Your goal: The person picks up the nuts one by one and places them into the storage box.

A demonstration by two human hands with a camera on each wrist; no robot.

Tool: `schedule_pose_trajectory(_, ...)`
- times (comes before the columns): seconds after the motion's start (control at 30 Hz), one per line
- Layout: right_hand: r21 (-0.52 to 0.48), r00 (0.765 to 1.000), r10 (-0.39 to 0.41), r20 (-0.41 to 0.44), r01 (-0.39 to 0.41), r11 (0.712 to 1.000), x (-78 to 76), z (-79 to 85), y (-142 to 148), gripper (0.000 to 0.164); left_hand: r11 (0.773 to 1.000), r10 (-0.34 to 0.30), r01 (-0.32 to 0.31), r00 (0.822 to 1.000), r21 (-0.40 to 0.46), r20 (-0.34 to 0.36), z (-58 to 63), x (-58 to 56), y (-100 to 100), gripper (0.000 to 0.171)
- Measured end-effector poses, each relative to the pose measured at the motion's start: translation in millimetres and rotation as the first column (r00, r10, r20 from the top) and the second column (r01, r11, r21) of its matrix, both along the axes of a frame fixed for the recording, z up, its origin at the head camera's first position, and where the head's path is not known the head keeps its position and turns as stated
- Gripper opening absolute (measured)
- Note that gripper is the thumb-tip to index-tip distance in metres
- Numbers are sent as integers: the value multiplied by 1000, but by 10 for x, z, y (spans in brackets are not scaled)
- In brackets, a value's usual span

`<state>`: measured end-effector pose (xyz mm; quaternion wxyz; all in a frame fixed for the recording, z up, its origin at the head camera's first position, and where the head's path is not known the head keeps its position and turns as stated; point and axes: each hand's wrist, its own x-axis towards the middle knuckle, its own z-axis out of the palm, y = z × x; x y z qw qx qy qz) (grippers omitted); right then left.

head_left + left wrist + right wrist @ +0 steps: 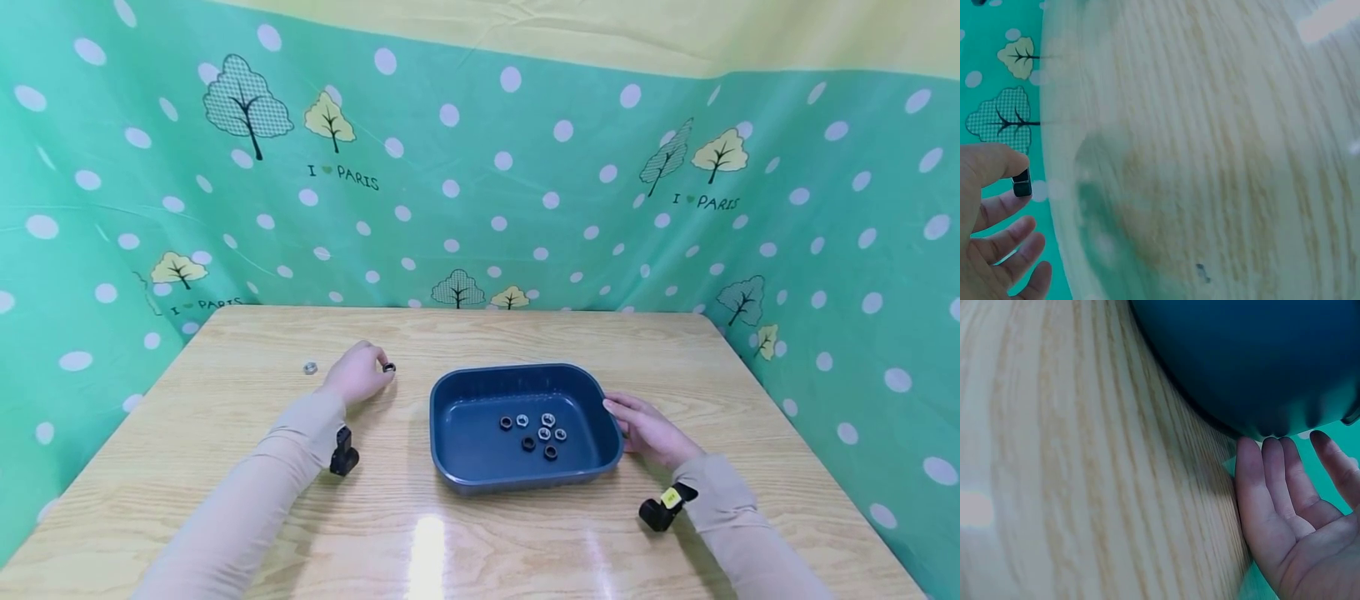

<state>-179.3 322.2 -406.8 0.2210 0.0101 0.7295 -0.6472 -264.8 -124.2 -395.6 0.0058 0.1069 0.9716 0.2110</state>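
A black hex nut [388, 367] is pinched between the thumb and index finger of my left hand [358, 375], near the far left of the table. The left wrist view shows the same black nut [1021, 183] edge-on at the fingertips, the other fingers loosely spread. My right hand [651, 429] touches the right outer wall of a dark blue basin [517, 480]; in the right wrist view its extended fingers [1254, 481] meet the wall. Inside the basin lie several silver nuts [548, 420] and three black nuts [528, 443].
One silver nut [310, 367] lies on the wooden table [375, 533], left of my left hand. Behind the table and along its sides hangs a green dotted cloth [450, 217] printed with trees. Both wrists carry a black camera [344, 454].
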Motion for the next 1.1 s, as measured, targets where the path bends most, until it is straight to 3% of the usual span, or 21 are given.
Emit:
schedule_pose_trajectory(0.3,-49,1000,28,-13,-28,998,16,-1,-1,66,1000,-12,12,1000,17,-24,114,60,84,20)
schedule_pose_trajectory(0.73,-46,999,27,-20,-28,999,22,-13,9,62,993,-106,112,985,36,-136,347,148,305,17)
schedule_pose_trajectory(1.1,-42,1000,16,-11,-17,999,25,-9,10,66,988,-146,152,977,31,-157,504,232,464,19)
